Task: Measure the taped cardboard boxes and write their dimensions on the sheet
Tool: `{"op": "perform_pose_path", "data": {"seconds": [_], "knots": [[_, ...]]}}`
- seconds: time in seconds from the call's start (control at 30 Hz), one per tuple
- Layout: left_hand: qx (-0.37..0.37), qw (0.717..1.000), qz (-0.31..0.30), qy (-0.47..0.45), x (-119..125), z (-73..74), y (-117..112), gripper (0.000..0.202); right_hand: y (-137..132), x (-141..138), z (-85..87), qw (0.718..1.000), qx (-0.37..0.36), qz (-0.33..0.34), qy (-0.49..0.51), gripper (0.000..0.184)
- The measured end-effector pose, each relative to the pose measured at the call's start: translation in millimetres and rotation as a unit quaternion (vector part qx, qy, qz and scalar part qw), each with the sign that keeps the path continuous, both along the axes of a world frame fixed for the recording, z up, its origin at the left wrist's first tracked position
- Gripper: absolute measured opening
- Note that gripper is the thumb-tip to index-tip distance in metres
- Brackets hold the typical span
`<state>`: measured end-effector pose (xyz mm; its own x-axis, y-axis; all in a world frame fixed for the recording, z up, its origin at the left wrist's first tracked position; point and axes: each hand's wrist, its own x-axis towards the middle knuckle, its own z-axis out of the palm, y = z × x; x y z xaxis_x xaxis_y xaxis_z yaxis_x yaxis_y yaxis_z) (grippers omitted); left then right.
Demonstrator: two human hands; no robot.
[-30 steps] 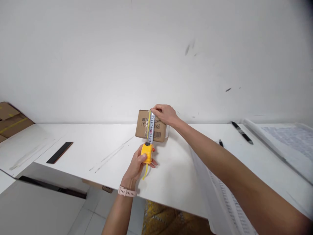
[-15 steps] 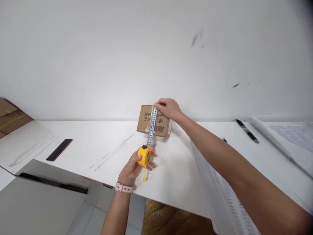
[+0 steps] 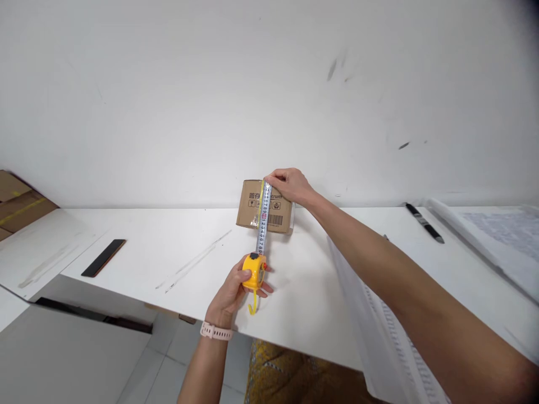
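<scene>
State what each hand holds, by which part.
The left hand holds the yellow tape measure by its case; the right hand holds its blade near the far end.

Head view, close above desk (image 3: 303, 314), facing forward-down toward wall (image 3: 189, 112).

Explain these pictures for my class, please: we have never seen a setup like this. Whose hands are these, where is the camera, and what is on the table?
There is no machine here: these are a person's own bare hands. One camera, worn on the head, looks forward and down, so you see roughly what the wearer sees.

The left hand holds a yellow tape measure. The right hand holds the end of its metal strip at the far edge of a small cardboard box, so the strip runs across the box.

On the white table, a dark flat bar lies to the left; a pen and papers lie to the right.
</scene>
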<state>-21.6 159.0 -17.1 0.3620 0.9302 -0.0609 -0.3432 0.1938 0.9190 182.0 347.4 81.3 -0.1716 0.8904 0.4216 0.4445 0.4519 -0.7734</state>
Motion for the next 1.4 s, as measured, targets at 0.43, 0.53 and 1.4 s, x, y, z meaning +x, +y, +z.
{"op": "perform_pose_path", "data": {"seconds": [0.43, 0.53, 1.4], "knots": [[-0.025, 0.997, 0.070, -0.005, 48.8, -13.6, -29.7, 0.049, -9.8, 9.6, -2.6, 0.987, -0.044, 0.135, 0.068, 0.033], [-0.040, 0.994, 0.097, -0.009, 67.3, -16.5, -39.4, 0.051, -15.9, 12.2, -1.6, 0.981, -0.067, 0.165, 0.083, 0.034], [0.018, 0.988, 0.036, -0.148, 58.3, -28.8, -102.8, 0.069, -81.5, 18.9, -33.2, 0.991, 0.072, 0.111, -0.017, 0.041]]}}
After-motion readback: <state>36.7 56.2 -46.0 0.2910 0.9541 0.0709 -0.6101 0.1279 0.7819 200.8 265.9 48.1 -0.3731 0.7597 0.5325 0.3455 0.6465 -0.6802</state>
